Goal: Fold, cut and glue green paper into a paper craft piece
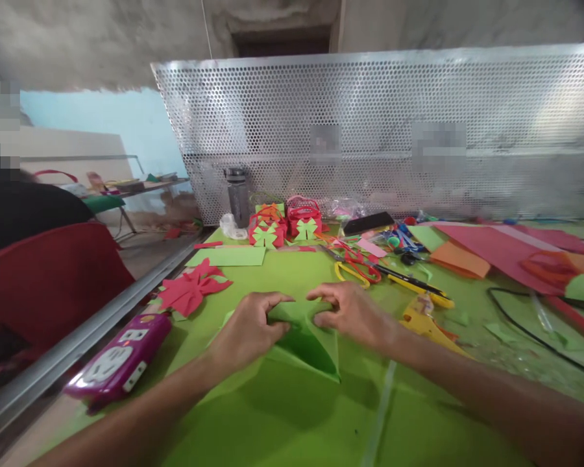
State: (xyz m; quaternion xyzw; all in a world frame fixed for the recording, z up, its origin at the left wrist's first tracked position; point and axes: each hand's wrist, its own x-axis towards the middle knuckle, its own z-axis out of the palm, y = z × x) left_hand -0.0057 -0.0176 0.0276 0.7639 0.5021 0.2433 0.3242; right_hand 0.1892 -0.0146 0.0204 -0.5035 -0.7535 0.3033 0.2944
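Over the table (pixel 214 428), the paper (pixel 316 360) looks light and easily creased, best pinched by its edges, the left hand (pixel 257 322) half-curled holding it, the right hand (pixel 354 312) curled opposite, grip unclear from here.

A: Hands?
B: Two, bare: left hand (pixel 246 327) and right hand (pixel 354 316), both pinching folded green paper (pixel 306 353), pocket gaping.
A: Left of these?
B: Red paper cutout (pixel 189 290), one; purple case (pixel 146 340), one.
A: Right?
B: Yellow-handled scissors (pixel 352 277); yellow glue gun (pixel 423 324).
A: Rear?
B: Grey bottle (pixel 238 202), upright; red bags (pixel 304 211), two, with green bows (pixel 265 236); perforated metal screen (pixel 379 110) behind.
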